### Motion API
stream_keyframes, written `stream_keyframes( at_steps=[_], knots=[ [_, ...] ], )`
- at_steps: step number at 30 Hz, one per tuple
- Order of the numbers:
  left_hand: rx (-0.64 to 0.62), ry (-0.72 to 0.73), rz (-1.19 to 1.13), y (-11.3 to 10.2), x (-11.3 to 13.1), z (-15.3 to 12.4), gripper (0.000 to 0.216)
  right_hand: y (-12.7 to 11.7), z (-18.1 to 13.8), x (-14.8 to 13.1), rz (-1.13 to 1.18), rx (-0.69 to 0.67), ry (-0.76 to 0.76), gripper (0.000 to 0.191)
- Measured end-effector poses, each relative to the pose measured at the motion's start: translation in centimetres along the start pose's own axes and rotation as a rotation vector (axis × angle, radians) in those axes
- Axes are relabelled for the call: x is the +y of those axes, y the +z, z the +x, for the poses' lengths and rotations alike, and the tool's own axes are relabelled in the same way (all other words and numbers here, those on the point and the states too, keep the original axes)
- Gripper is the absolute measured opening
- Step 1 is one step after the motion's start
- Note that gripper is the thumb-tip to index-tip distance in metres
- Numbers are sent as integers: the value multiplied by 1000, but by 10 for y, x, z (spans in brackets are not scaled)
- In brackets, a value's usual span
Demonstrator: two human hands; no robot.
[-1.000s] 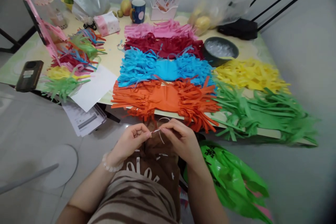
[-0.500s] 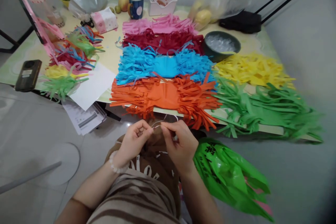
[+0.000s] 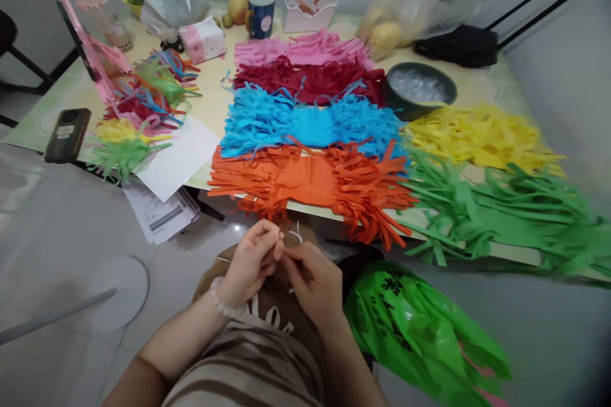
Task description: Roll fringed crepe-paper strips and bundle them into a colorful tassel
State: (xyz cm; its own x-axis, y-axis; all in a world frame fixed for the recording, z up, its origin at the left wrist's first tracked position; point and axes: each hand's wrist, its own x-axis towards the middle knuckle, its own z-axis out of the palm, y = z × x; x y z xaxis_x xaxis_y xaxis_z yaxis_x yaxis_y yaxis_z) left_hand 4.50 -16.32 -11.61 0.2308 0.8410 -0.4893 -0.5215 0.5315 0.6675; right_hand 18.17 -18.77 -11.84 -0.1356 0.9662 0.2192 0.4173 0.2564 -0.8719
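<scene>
Above my lap, my left hand (image 3: 252,261) and my right hand (image 3: 316,280) meet with fingertips pinched close together. Between them runs a thin white string (image 3: 296,236), looping up just beyond the right fingers. Its ends are hidden by the fingers and the brown clothing. In front of my hands, an orange fringed paper strip (image 3: 310,181) lies at the table edge. Behind it lie blue (image 3: 312,126), dark red (image 3: 312,81) and pink (image 3: 305,49) fringed strips. To the right are yellow (image 3: 482,140) and green (image 3: 501,219) fringed strips.
A dark bowl (image 3: 398,105) stands behind the yellow strip. Small coloured tassels (image 3: 126,156), a phone (image 3: 67,135) and a white sheet (image 3: 184,152) lie left. A mug (image 3: 261,16) stands at the back. A green plastic bag (image 3: 424,331) hangs below the table at right.
My hands have drawn together, the right one moving left, until their fingertips nearly touch. The string loop shows in a different shape. The whole view has shifted slightly.
</scene>
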Motion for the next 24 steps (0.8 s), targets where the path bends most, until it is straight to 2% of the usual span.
stream_keyframes(
  at_steps=[3,5,11,13,15,16,18,19,20,21,24],
  knots=[
    [-27,44,40,-5,0,-5,44,-10,7,2,123,-11,13,8],
    [-64,53,102,-8,2,-10,46,-12,10,4,190,12,52,9],
    [-58,46,228,-20,2,-23,50,14,10,-3,383,61,96,11],
    [-19,51,315,-24,4,-27,45,22,11,-10,520,116,177,14],
    [-36,67,495,-29,16,-30,36,24,13,-17,725,173,331,18],
    [-72,107,653,-34,27,-30,29,23,13,-19,826,179,420,19],
    [-94,279,1111,-48,63,-26,18,19,14,-22,965,148,561,23],
    [-28,418,1380,-59,86,-20,19,16,14,-22,998,123,599,26],
    [131,545,1652,-71,111,-13,24,14,13,-21,1019,106,618,30],
    [251,580,1739,-86,137,-4,27,13,13,-19,1027,101,633,33],
    [466,568,1914,-132,200,26,33,15,10,-14,1013,135,686,39]
  ],
)
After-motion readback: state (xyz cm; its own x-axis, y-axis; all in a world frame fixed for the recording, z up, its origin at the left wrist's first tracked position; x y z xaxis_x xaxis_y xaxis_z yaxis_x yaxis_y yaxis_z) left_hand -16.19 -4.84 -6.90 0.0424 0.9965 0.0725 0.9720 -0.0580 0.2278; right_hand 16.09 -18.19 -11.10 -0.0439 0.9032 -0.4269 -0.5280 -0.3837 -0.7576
